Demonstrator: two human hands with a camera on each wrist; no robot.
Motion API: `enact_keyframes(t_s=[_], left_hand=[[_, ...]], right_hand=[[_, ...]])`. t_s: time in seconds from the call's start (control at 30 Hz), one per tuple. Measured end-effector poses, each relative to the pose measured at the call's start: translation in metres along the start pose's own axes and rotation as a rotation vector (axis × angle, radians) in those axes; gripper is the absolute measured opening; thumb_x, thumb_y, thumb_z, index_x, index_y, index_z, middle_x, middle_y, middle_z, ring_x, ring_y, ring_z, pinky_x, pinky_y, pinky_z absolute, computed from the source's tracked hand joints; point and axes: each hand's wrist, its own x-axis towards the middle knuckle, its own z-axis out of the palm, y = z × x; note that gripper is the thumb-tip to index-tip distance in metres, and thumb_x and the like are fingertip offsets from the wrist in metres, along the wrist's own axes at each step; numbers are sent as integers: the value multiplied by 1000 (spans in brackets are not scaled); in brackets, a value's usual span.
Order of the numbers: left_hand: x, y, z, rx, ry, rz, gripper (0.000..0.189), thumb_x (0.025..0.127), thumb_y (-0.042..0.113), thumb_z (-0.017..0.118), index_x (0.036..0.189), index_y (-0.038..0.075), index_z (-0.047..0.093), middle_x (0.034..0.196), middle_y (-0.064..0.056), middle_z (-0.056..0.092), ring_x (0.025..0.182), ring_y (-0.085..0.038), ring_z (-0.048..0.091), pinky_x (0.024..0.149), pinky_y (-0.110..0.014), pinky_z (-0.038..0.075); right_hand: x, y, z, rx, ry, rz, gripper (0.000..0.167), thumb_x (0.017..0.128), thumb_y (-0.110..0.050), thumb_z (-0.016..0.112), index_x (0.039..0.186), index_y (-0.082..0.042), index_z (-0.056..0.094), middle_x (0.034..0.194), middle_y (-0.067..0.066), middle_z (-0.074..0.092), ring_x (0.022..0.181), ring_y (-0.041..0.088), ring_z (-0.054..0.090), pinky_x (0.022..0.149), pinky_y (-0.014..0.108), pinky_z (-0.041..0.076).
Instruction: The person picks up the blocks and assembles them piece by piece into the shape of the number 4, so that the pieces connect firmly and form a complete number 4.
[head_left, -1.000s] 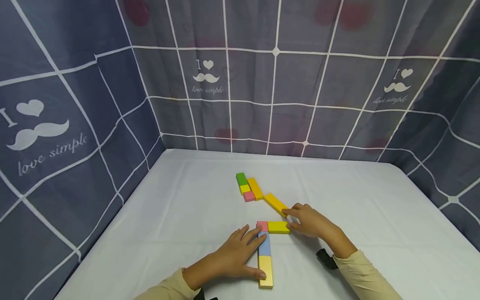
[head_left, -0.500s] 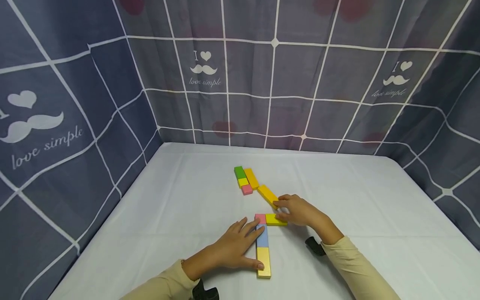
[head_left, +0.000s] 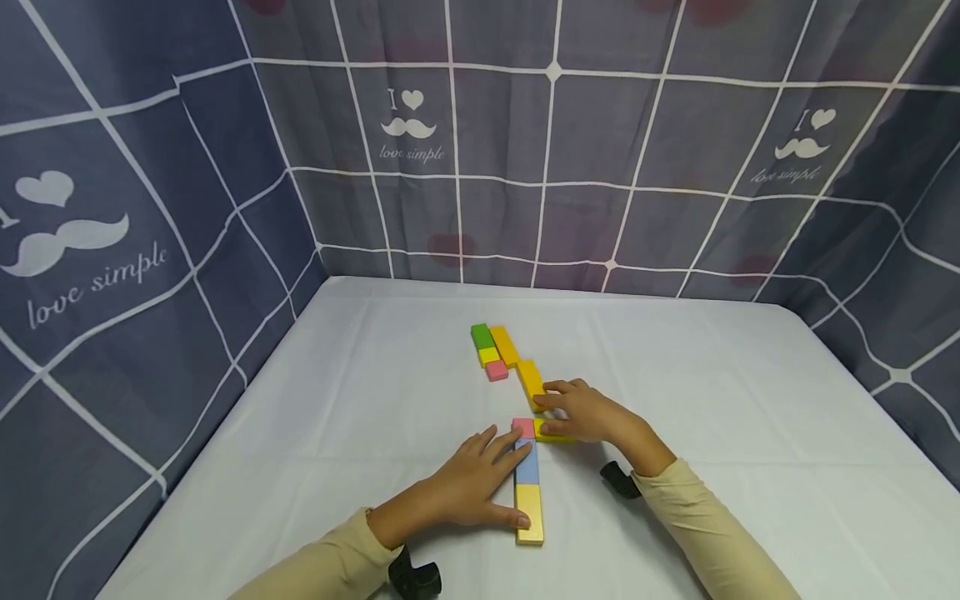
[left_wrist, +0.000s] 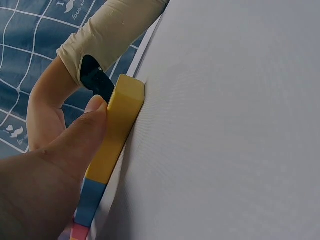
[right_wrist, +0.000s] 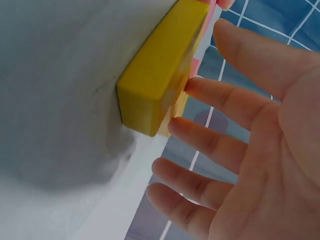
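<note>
A light yellow block (head_left: 529, 535), a blue block (head_left: 527, 468) and a pink block (head_left: 522, 424) lie end to end in a column. My left hand (head_left: 474, 485) rests along it, thumb on the light yellow block and fingertips over the blue and pink ones. In the left wrist view that thumb presses the yellow block's side (left_wrist: 114, 150). A brighter yellow block (head_left: 558, 438) extends rightward from the pink one, under my right thumb. My right hand (head_left: 592, 414), its fingers extended, touches the near end of a slanted orange block (head_left: 528, 377).
Farther back, a green block (head_left: 482, 336), a small yellow block (head_left: 488, 356) and a pink block (head_left: 497, 371) line up beside another orange block (head_left: 504, 346). The white table (head_left: 375, 375) meets a checked curtain (head_left: 495, 150) behind.
My right hand has moved left, and the near end of the slanted orange block has swung left with it, toward the column. My left hand stays on the column. The head view has shifted slightly.
</note>
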Motion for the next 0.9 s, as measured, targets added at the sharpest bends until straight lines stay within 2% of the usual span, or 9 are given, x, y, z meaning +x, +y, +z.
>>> enact_keyframes(t_s=[0.2,0.5,0.7,0.9], left_hand=[[1,2,-2,5,-7,-2,90,76,72,45,146,23,19,153,-1,16,137,-36,21,107,-51,25],[2,2,-2,17,-13,-14,91,76,74,44,147,23,17,153,-1,15,137,-36,20,108,-51,24],[3,0,0,23,-4,-10,92,75,75,43,147,24,16,153,-1,15,137,-36,19,108,-51,24],[4,0,0,29,3,-1,92,75,75,42,147,24,15,153,-2,15,137,-37,19,108,-51,24]], right_hand=[[-2,-3,3,-5,19,-27,53,86,-37,61,131,-13,51,135,15,44,116,37,43,94,52,41],[-3,-9,2,-7,41,-87,49,86,-35,60,129,-12,52,134,15,46,116,37,44,95,52,40],[-3,-11,3,-44,34,-118,51,85,-38,61,129,-13,53,134,13,47,117,38,44,95,53,39],[-6,-11,3,-15,17,-113,53,85,-40,61,129,-13,52,137,12,45,121,37,41,97,54,37]])
